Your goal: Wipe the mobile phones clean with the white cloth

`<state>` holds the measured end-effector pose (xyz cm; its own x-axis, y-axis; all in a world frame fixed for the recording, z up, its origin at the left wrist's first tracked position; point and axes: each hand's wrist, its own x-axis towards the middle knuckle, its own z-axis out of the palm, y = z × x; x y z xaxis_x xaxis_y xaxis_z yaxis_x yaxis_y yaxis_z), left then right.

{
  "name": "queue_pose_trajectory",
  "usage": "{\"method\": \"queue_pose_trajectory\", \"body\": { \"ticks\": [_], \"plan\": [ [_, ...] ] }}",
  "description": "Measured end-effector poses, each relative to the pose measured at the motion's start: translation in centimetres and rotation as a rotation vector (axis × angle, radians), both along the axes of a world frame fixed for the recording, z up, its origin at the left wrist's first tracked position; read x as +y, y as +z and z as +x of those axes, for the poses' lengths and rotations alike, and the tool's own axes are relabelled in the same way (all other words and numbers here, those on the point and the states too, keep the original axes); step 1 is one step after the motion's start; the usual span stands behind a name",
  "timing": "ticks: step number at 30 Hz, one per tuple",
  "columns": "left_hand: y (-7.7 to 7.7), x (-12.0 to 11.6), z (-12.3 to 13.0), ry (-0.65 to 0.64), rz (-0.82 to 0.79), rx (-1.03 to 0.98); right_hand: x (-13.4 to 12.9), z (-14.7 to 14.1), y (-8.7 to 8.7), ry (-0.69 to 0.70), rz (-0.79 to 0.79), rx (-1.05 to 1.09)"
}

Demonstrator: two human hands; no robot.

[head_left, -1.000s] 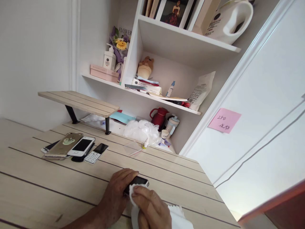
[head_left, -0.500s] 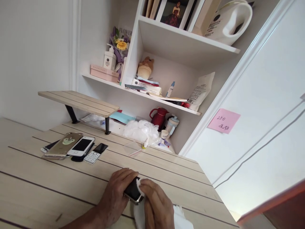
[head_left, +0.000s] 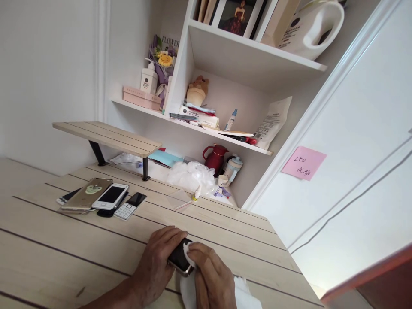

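My left hand (head_left: 157, 257) grips a dark smartphone (head_left: 177, 257) with a silver edge, holding it just above the wooden tabletop (head_left: 64, 227). My right hand (head_left: 212, 277) presses a white cloth (head_left: 189, 253) against the phone's right end, and the cloth's loose part (head_left: 246, 300) hangs down to the table. Farther left lie a gold-backed phone (head_left: 86, 194), a white smartphone (head_left: 111, 197) and a small keypad phone (head_left: 130, 206), all out of reach of my fingers.
A low wooden riser (head_left: 107, 137) stands at the table's back. Behind it are a crumpled plastic bag (head_left: 191, 178) and a red thermos jug (head_left: 214, 159). White wall shelves (head_left: 193, 122) hold assorted items above. The table's right edge runs down beside a white door.
The phone has turned in my left hand, its silver edge now facing me. My right hand and cloth shifted left over it between the oldest frames, then barely moved.
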<state>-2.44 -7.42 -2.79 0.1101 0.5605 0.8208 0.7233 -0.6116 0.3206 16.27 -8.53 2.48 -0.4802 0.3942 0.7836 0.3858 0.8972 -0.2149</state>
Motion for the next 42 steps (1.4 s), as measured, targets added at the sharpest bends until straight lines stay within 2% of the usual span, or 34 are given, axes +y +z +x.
{"method": "queue_pose_trajectory", "body": {
  "ticks": [4, 7, 13, 16, 21, 23, 27, 30, 33, 36, 39, 42],
  "plan": [
    [-0.3, 0.1, -0.1, -0.024, 0.010, -0.011, -0.6, -1.0, -0.6, -0.066, 0.073, 0.028],
    [-0.8, 0.3, -0.3, 0.010, -0.001, -0.015, -0.8, -1.4, -0.6, -0.040, 0.144, -0.059],
    [0.0, 0.0, 0.1, -0.020, -0.015, -0.030, 0.0, 0.1, 0.3, -0.039, -0.018, 0.051],
    [0.4, -0.1, 0.4, -0.105, -0.022, -0.082, -0.4, -0.6, -0.7, -0.094, 0.008, 0.156],
    [-0.3, -0.1, 0.6, -0.184, -0.003, -0.245, -1.4, -3.0, -2.7, -0.103, 0.229, 0.178],
    [-0.2, -0.3, 0.7, -0.205, -0.063, -0.276, -1.2, -2.8, -2.6, -0.087, 0.247, 0.198],
    [1.0, -0.9, 1.0, -0.272, -0.305, -0.258, -0.4, -1.2, -1.8, -0.137, 0.103, 0.244],
    [0.9, -1.1, 1.1, -0.302, -0.313, -0.284, -0.5, -1.5, -2.3, -0.162, 0.108, 0.249],
    [-0.1, -0.8, 1.2, -0.306, -0.283, -0.391, -0.7, -3.1, -3.2, -0.125, 0.226, 0.334],
    [-0.5, -0.3, 1.2, -0.351, -0.356, -0.433, -0.6, -3.4, -3.1, -0.098, 0.255, 0.359],
    [0.9, -0.7, 1.3, -0.417, -0.496, -0.400, -0.6, -1.9, -2.2, -0.144, 0.142, 0.264],
    [3.7, -3.5, 1.9, -0.416, -0.477, -0.367, -1.0, -1.2, -2.0, -0.182, 0.112, 0.224]
  ]
}}
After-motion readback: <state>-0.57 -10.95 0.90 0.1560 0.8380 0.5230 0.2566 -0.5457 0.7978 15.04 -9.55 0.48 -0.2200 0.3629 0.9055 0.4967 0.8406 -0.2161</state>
